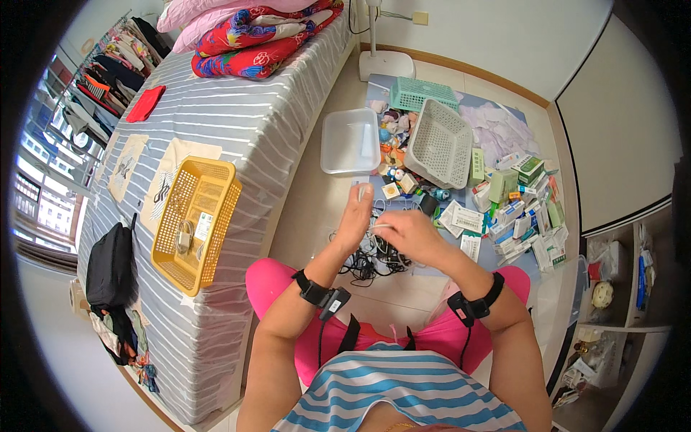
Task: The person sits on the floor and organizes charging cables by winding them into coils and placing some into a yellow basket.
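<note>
Both my hands are raised over a heap of tangled black and white cables (363, 267) on the floor. My right hand (415, 237) pinches a white cable (382, 225) between thumb and fingers. My left hand (353, 218) is upright beside it, with a white piece of cable showing at the thumb; its fingers are partly hidden. Loops of the white cable hang between the hands and down towards the heap. On the bed to my left, a yellow plastic basket (215, 166) holds a coiled white cable with a charger plug (184, 240).
A clear plastic bin (345, 143) stands by the bed (270, 156). Beyond the cables are small toys (397, 174), a grey basket (440, 143) and a green basket (424, 96). Medicine boxes (521, 216) pile up at right, near open shelves (621, 326).
</note>
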### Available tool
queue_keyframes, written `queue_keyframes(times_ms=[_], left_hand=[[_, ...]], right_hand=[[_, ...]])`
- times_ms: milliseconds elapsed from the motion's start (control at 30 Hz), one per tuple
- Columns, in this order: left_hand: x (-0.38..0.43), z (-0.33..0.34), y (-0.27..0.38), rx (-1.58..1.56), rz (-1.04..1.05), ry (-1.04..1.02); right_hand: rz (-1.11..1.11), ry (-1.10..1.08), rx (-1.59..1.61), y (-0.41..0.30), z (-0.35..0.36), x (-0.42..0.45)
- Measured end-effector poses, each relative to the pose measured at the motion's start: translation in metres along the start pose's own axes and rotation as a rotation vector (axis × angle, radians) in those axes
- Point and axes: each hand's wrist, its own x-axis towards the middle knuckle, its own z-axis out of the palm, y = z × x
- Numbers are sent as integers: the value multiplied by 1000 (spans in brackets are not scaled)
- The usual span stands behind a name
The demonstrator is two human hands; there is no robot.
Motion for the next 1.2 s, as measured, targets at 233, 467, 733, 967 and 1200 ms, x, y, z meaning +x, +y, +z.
queue_keyframes(times_ms=[233, 467, 733, 967, 1200], left_hand=[[-17, 4, 29, -155, -309, -449], [-26, 2, 38, -114, -267, -703], [-23, 6, 40, -438, -81, -493], [-21, -1, 37, -628, -10, -349], [-18, -1, 33, -677, -19, -370]], right_hand=[[-12, 220, 109, 7, -19, 8], [-10, 321, 84, 15, -29, 12], [58, 422, 279, 22, -18, 16], [67, 397, 177, 12, -12, 14], [10, 314, 63, 12, -9, 11]])
